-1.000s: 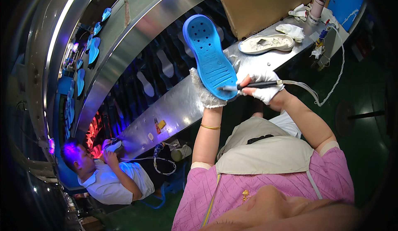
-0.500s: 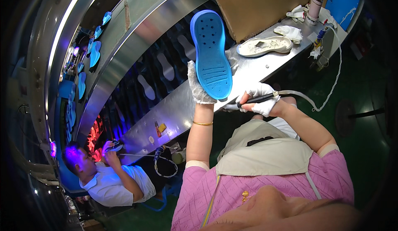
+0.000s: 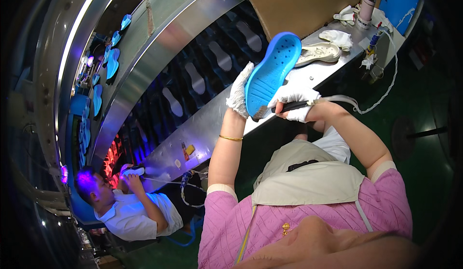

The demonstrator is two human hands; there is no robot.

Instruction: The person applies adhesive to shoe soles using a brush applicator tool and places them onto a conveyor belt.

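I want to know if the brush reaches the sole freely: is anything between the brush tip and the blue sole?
Nothing visible. The right hand holds the brush, its tip at the heel end of the blue sole, which the left hand grips.

A blue sole [image 3: 271, 74] was held upright by the gloved left hand [image 3: 239, 91], while a dark-handled brush [image 3: 284, 108] was gripped by the gloved right hand [image 3: 295, 102] against its lower end, above the steel tabletop [image 3: 202, 134].
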